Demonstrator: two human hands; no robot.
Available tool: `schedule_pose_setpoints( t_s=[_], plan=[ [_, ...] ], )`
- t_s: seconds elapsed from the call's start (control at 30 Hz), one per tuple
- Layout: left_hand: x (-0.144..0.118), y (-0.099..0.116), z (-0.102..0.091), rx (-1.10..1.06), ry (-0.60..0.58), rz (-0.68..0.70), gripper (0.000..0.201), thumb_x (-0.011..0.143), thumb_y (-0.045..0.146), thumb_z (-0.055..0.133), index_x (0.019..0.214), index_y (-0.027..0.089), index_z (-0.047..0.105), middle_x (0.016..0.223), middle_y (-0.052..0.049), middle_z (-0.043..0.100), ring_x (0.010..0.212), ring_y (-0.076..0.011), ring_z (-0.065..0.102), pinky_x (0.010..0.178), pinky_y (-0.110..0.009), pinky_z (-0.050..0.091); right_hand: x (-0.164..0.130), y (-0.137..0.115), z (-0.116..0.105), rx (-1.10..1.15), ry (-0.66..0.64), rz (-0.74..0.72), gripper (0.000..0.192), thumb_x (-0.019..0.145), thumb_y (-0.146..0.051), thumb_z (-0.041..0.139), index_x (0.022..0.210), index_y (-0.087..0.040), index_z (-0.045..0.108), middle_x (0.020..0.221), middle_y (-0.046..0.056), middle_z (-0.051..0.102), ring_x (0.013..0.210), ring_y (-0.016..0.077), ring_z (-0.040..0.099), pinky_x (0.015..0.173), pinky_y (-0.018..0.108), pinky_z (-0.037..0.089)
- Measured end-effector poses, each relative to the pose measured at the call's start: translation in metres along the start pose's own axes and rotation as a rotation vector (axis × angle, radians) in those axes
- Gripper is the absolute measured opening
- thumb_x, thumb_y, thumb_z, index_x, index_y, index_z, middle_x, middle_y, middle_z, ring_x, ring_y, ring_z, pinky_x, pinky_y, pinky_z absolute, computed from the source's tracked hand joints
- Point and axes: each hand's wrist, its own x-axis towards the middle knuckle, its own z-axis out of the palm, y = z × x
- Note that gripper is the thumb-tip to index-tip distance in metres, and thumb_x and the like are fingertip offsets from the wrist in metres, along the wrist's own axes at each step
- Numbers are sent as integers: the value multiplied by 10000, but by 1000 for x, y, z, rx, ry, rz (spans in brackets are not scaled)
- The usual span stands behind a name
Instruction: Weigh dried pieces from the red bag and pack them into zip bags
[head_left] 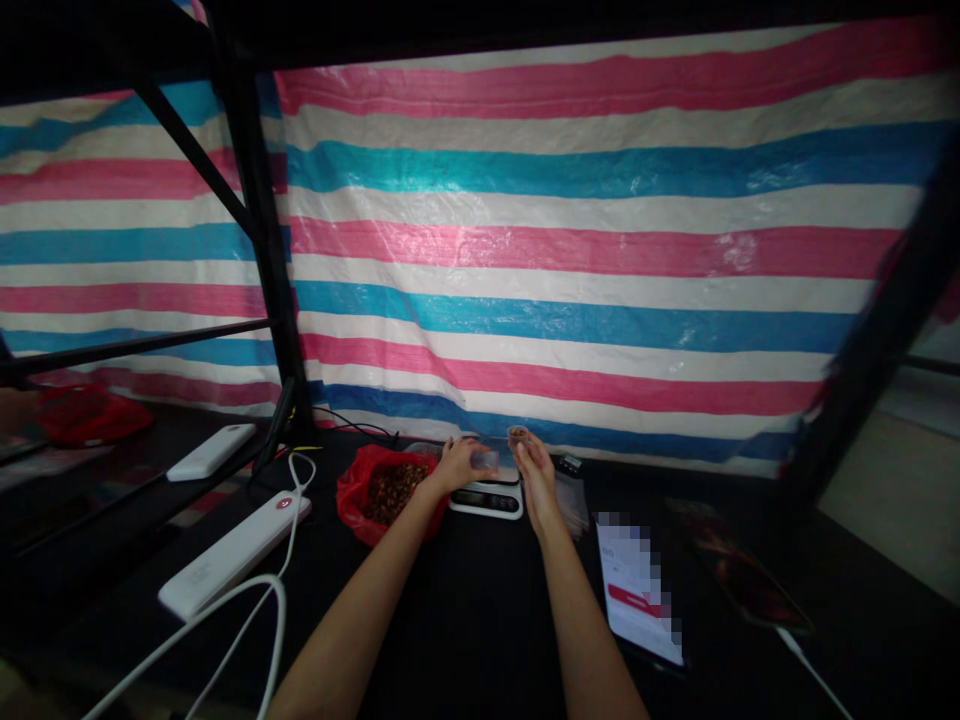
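My left hand [457,464] is closed around a small clear plastic cup [486,462], held over the back of a white kitchen scale [487,502]. In my right hand [535,470] is another small clear cup [517,435], tilted, with some brown pieces inside. The scale's dark display faces me, and its platform shows partly between the hands. Left of it, a red plastic bag [352,497] lies open, full of small brown pieces [396,490] like nuts or dried seeds; their exact kind is too small to tell. My left forearm passes in front of the bag.
Clear plastic bags [573,503] lie right of the scale. Further right are a lit phone [637,595] and a dark phone [742,565] on a cable. At left, a white power strip [234,555] trails a white cable [281,600]. A black metal post [262,250] rises beside a striped tarp [570,240].
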Motion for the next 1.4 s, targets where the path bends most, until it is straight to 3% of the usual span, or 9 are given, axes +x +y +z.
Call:
schedule_pose_setpoints(
  t_s=[0.17,0.37,0.57,0.7,0.87,1.1,1.23,1.4],
  plan=[
    [-3,-2,5,-80,220,-19,654,583,494,677,1164,236,526,1136,-77,549,1077,-240,469,960,-395,309,1,2,-2,-72,18,-36,414,617,-342,674,982,-208,531,1016,55,631,961,201,579,822,359,439],
    [-8,6,0,-293,357,1,433,633,420,671,1010,214,612,1000,-50,612,967,-204,534,910,-357,371,0,4,-1,-164,-42,-51,378,625,-350,674,939,-208,521,955,45,637,905,200,585,774,346,451],
    [-11,20,-4,-603,317,41,456,652,332,675,1056,155,561,1056,-73,609,967,-183,557,895,-316,408,-4,-5,5,-322,-147,-162,320,669,-343,641,952,-201,594,994,52,629,940,206,564,851,378,419],
    [-13,23,-6,-622,272,12,458,661,331,667,1072,159,559,1061,-73,611,974,-193,557,894,-327,414,-9,-14,10,-493,-202,-274,333,714,-333,598,1024,-214,611,1106,65,583,1030,218,512,879,379,402],
    [-13,21,-6,-642,265,12,474,641,338,679,1056,138,566,1043,-77,618,959,-196,563,874,-311,425,-14,-17,15,-539,-213,-357,398,757,-304,550,1146,-227,527,1179,59,544,1073,205,490,864,347,418],
    [-16,21,-6,-665,274,2,499,643,365,674,1067,131,554,1039,-76,611,969,-193,554,883,-316,416,-17,-19,17,-674,-208,-469,312,770,-312,523,1063,-215,567,1108,70,565,1015,211,508,787,341,455],
    [-13,18,-9,-637,271,31,457,651,344,671,1046,140,565,1038,-74,614,974,-191,553,892,-316,412,-19,-27,20,-689,-126,-512,300,766,-325,522,1041,-210,563,1076,77,569,987,217,513,777,355,454],
    [8,14,-9,-520,283,38,491,635,366,683,1065,160,562,1054,-72,607,966,-191,553,876,-308,417,-19,-31,18,-621,130,-527,326,756,-339,539,1046,-192,511,1047,81,554,921,192,529,792,341,447]
  ],
)
